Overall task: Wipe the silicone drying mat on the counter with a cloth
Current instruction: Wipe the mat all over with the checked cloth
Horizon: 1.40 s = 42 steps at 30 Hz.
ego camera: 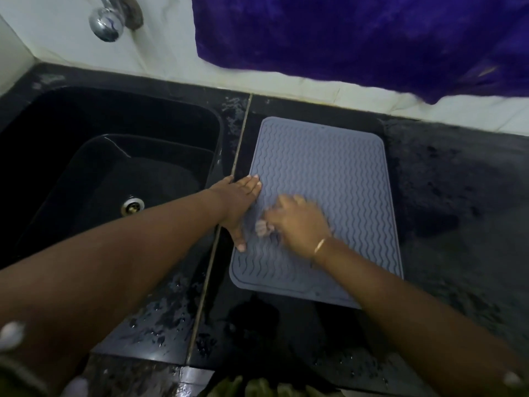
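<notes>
A grey silicone drying mat (329, 173) with wavy ridges lies on the black counter (446, 196), right of the sink. My left hand (239, 204) rests flat on the mat's left edge, fingers spread, holding nothing. My right hand (297, 222) is on the mat's middle left, blurred, with its fingers closed on a small pale cloth (262, 226) that shows only at the fingertips. A thin bracelet circles the right wrist.
A black sink (94, 156) with a metal drain (132, 206) lies to the left, under a chrome tap (107, 22). A purple towel (357, 38) hangs on the tiled wall behind the mat. Water drops sit on the counter's front and by the seam.
</notes>
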Available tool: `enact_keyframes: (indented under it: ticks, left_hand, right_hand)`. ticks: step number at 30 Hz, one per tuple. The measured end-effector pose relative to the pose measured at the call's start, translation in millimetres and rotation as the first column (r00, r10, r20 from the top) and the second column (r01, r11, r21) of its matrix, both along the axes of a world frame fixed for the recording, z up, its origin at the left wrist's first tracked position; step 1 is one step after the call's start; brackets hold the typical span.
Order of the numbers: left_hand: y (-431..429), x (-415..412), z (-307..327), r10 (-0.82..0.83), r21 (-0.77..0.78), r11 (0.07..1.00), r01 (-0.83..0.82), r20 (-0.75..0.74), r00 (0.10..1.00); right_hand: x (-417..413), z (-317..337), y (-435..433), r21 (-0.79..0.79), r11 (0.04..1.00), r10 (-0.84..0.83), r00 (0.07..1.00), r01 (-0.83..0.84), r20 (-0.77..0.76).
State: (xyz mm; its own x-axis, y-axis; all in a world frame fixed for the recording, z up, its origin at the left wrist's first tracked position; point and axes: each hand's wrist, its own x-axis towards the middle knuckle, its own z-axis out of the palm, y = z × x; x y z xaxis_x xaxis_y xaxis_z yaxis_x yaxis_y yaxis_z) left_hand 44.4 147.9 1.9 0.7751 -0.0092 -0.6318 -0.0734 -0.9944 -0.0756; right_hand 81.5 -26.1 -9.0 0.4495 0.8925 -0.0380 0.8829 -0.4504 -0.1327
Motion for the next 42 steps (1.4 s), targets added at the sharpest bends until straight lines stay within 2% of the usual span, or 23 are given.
enact_keyframes:
  ticks: [1,3,5,7,9,13,17,20,26,30,34,40,42]
  left_hand:
    - [-0.5,0.4,0.6,-0.011,0.015,1.000,0.012,-0.003,1.000]
    - [-2.0,1.3,1.0,-0.024,0.044,0.999,0.024,-0.001,1.000]
    - [-4.9,1.2,1.1,-0.038,0.081,0.996,0.037,0.008,0.999]
    - [-6.5,0.5,0.5,-0.055,0.110,0.993,0.052,0.027,0.998]
    - [-5.7,0.0,-0.2,-0.072,0.126,0.990,0.065,0.054,0.996]
    - [-4.8,-1.1,-1.4,-0.101,0.132,0.987,0.091,0.071,0.992]
    - [-0.9,-1.4,-4.1,-0.077,0.100,0.992,0.071,0.055,0.996]
    - [-2.4,-1.7,-4.2,-0.118,0.138,0.984,0.109,0.058,0.991]
    - [-12.2,2.7,2.1,-0.190,0.256,0.950,0.179,0.017,0.982]
    - [-14.3,3.8,1.0,-0.207,0.289,0.938,0.193,0.019,0.978]
    - [-17.2,3.5,5.7,-0.208,0.319,0.927,0.195,0.006,0.978]
    - [-24.2,6.2,5.7,-0.220,0.359,0.909,0.213,-0.022,0.975]
    - [-25.2,5.8,7.7,-0.217,0.373,0.902,0.217,-0.044,0.975]
  right_hand:
    - [13.3,1.3,9.7,0.040,0.997,-0.072,0.996,0.070,0.046]
    - [34.4,1.4,24.5,0.115,0.964,-0.243,0.969,0.238,0.032]
    - [33.7,-0.9,29.4,0.095,0.951,-0.294,0.956,0.293,-0.011]
    - [11.1,-3.8,25.0,0.064,0.970,-0.232,0.970,0.236,-0.065]
    - [-20.7,-4.9,15.8,0.024,0.986,-0.165,0.986,0.166,-0.038]
    - [-68.9,-10.0,-9.2,0.057,0.992,-0.110,0.994,0.111,-0.029]
    - [-96.1,-12.4,-34.6,0.071,0.998,-0.005,0.997,-0.001,0.083]
    - [-69.3,-14.8,-26.0,0.093,0.995,0.001,0.982,-0.019,0.190]
    - [18.9,0.1,23.9,-0.009,0.955,-0.290,0.941,0.296,0.175]
    - [6.0,-6.1,24.7,0.018,0.909,-0.417,0.908,0.416,0.042]
    - [-22.3,-5.9,4.7,0.022,0.898,-0.434,0.892,0.440,-0.125]
    - [-83.2,3.4,-24.3,-0.147,0.939,-0.342,0.891,0.311,-0.299]
    - [-92.9,3.1,-32.8,-0.161,0.941,-0.335,0.890,0.298,-0.311]
